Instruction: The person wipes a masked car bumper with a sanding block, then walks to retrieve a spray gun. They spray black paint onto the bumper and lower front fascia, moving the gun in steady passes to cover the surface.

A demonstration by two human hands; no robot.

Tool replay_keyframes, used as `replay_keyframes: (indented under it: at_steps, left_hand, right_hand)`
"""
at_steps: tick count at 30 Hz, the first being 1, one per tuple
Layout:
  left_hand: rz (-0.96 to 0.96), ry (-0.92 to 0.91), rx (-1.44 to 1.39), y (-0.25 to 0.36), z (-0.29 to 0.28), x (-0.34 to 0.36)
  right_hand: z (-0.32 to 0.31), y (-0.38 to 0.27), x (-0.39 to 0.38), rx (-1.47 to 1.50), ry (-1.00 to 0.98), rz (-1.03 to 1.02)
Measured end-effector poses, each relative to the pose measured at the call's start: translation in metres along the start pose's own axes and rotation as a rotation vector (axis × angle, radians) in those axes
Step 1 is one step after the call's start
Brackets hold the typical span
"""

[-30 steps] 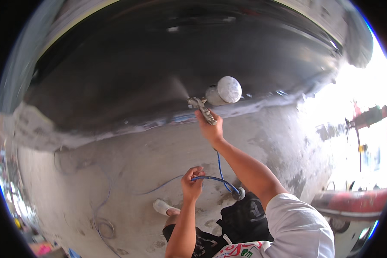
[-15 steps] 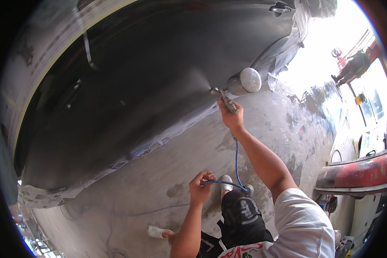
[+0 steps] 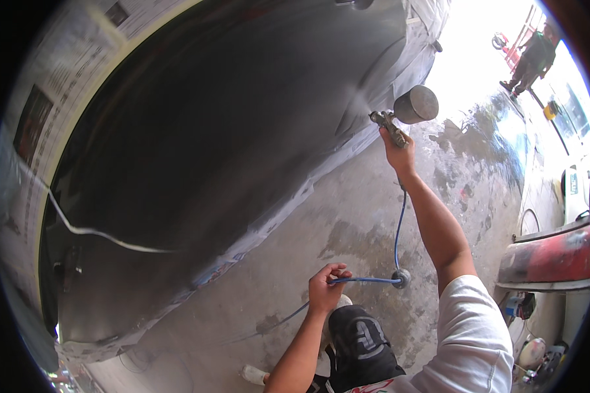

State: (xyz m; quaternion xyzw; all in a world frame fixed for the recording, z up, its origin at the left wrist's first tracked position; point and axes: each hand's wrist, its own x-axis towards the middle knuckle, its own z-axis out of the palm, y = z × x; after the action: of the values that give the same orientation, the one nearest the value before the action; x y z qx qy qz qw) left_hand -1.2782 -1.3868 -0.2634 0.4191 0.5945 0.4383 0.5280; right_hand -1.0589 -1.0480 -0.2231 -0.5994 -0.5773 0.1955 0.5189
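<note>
My right hand (image 3: 399, 156) is closed round the grip of a metal spray gun (image 3: 389, 128), held out in front of the dark car side panel (image 3: 242, 111). A grey cup (image 3: 416, 105) sits on the gun. Pale mist leaves the nozzle toward the panel, near masking sheeting (image 3: 416, 59). A blue air hose (image 3: 398, 229) runs down from the gun through a round dark fitting (image 3: 401, 278). Lower down, my left hand (image 3: 327, 288) is closed on the hose, which trails off to the left behind it.
Printed masking paper (image 3: 59, 85) borders the panel at left, with a pale strip (image 3: 105, 232) hanging across. Wet patches mark the concrete floor (image 3: 347, 216). At right lies a red and black car part (image 3: 547, 259) on a support. Another person (image 3: 534, 59) stands in the far right background.
My right hand and the spray gun have moved right and slightly up along the panel, still spraying. My left hand with the hose has shifted a little right. The view has shifted too.
</note>
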Motion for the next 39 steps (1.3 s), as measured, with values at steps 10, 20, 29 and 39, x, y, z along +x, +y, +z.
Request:
replay_keyframes:
  at_steps: [10, 20, 29, 39]
  left_hand:
    - [0.084, -0.076, 0.044, 0.027, 0.055, 0.062]
    - [-0.003, -0.095, -0.135, 0.028, 0.023, 0.013]
    - [-0.033, 0.053, -0.194, 0.0, -0.113, -0.129]
    - [-0.114, 0.449, -0.239, -0.09, -0.314, -0.327]
  right_hand:
    - [-0.062, 0.071, 0.157, -0.408, 0.062, 0.14]
    - [-0.032, 0.051, 0.12, -0.145, 0.034, 0.127]
    - [0.061, -0.106, -0.134, 0.132, -0.265, 0.265]
    - [0.186, -0.305, -0.444, 0.205, -0.422, 0.078]
